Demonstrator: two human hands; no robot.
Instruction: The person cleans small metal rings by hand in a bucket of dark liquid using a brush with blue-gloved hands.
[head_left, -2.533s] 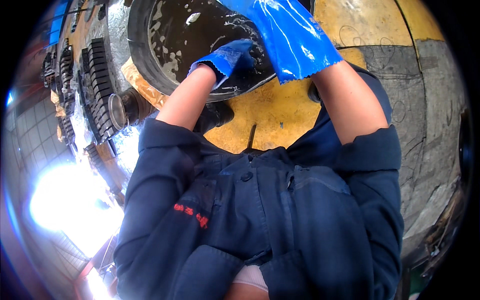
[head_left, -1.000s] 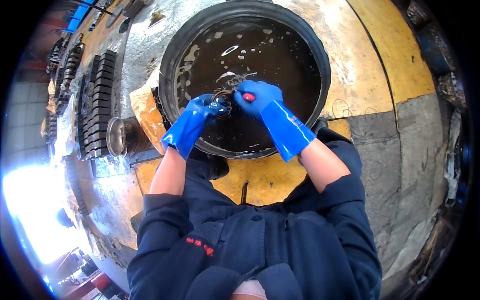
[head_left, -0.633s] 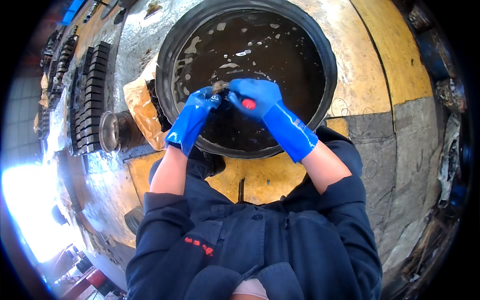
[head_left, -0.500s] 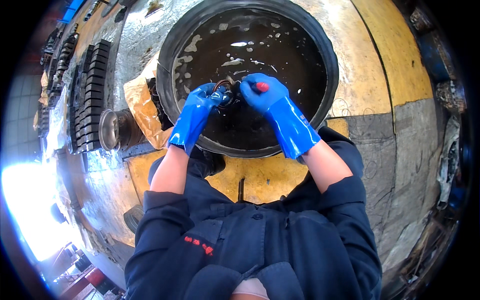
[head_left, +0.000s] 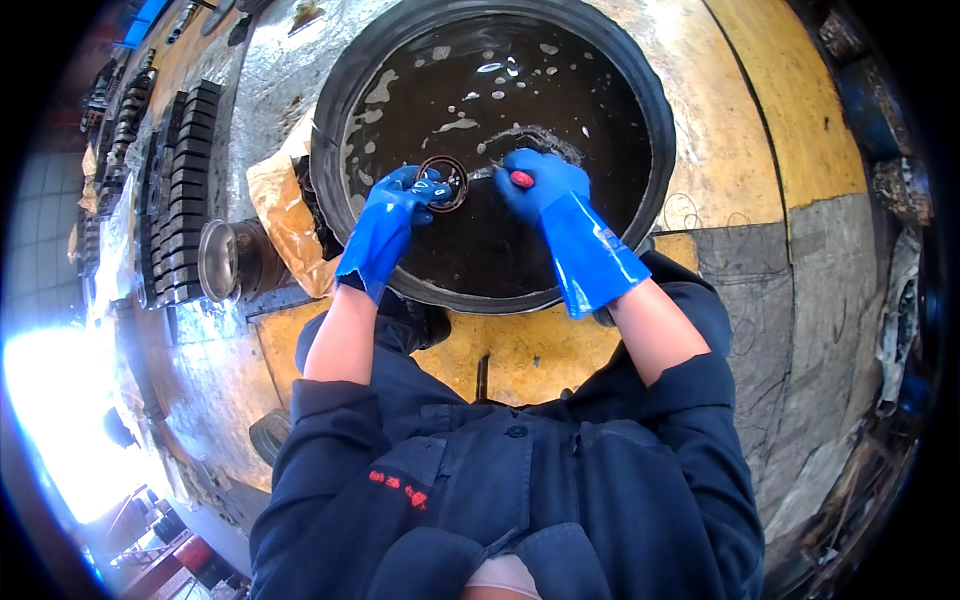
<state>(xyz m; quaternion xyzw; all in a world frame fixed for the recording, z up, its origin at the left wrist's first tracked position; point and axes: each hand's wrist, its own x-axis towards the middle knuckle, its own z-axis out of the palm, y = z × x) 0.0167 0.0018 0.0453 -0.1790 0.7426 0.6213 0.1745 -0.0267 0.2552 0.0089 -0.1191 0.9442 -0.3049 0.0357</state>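
Note:
Both of my hands wear long blue rubber gloves and work over a wide black round tub (head_left: 660,130) of dark liquid. My left hand (head_left: 405,195) is closed on the edge of a dark brown, wet-looking ring (head_left: 462,185), tilted so that its opening shows. To the right of the ring, my right hand (head_left: 545,185) is wrapped round a tool with a red handle end (head_left: 521,179). A pale, thin part of it points left toward the ring; its kind I cannot make out, and I cannot tell whether it touches.
Brown paper (head_left: 285,205) lies against the tub's left side, next to a hollow metal cylinder (head_left: 225,260). Farther left stands a row of black ribbed blocks (head_left: 185,190). Worn yellow and grey sheeting (head_left: 740,270) covers the floor on the right. Pale foam patches float on the liquid.
My right hand has shifted slightly right, away from the ring, and the liquid beyond it is stirred up. The ring in my left hand now faces up more and shows more fully.

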